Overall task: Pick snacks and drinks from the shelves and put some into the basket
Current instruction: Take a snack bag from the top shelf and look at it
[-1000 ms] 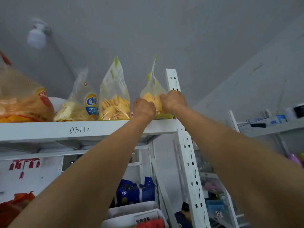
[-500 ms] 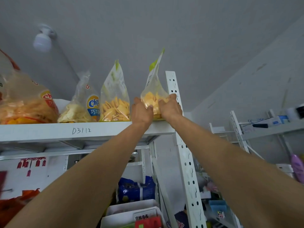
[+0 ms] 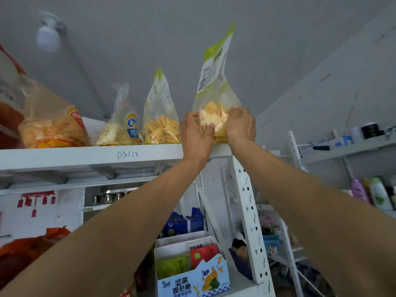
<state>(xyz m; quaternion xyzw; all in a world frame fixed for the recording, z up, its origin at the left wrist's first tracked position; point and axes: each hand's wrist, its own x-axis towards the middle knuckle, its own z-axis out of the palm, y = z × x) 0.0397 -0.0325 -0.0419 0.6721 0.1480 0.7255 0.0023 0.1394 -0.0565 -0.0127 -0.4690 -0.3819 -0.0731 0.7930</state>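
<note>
A clear bag of yellow chips point(image 3: 214, 97) with a green-and-white top stands upright at the right end of the top white shelf point(image 3: 90, 155). My left hand point(image 3: 196, 136) grips its lower left side and my right hand point(image 3: 241, 125) grips its lower right side, both arms reaching up. The bag's bottom sits at the shelf's front edge. No basket is in view.
More snack bags line the top shelf: a similar yellow chip bag point(image 3: 160, 116), a "Chi" bag point(image 3: 122, 123), a large orange-labelled bag point(image 3: 49, 125). A perforated white upright point(image 3: 246, 206) stands under my right arm. Boxed snacks point(image 3: 192, 273) sit lower down; bottles point(image 3: 377, 194) at right.
Both hands have drawn the chip bag forward and up at the shelf's right end; it now stands taller and closer to me, in front of the upright post.
</note>
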